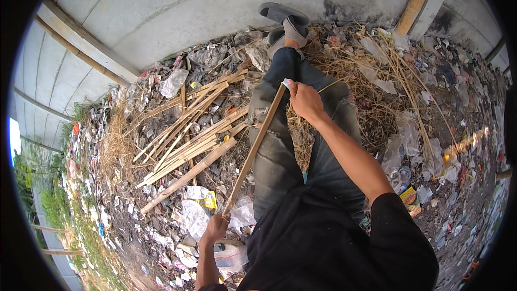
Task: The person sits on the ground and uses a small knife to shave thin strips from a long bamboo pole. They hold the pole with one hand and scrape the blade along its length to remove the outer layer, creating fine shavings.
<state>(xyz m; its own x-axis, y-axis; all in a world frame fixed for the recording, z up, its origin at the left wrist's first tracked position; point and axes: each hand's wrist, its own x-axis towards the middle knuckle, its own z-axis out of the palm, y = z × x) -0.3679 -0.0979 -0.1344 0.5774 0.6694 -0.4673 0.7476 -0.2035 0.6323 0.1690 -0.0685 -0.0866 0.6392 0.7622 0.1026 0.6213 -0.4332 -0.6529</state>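
Note:
I am seated with my legs in grey trousers (280,151) stretched out toward a concrete wall. My left hand (216,227) grips the near end of a long split bamboo strip (253,148) that runs diagonally across my left leg. At the strip's far end my right hand (304,99) is closed around a small tool, pale at its tip; what kind of tool it is I cannot tell. A pile of split bamboo strips and poles (188,134) lies on the ground just left of my legs.
Litter, plastic bags (173,82) and dry grass (371,75) cover the ground all around. A curved concrete wall (215,11) rises ahead, with a bamboo pole (416,0) leaning on it. A yellow packet (410,198) lies right of my hip. Grey sandals (285,21) are on my feet.

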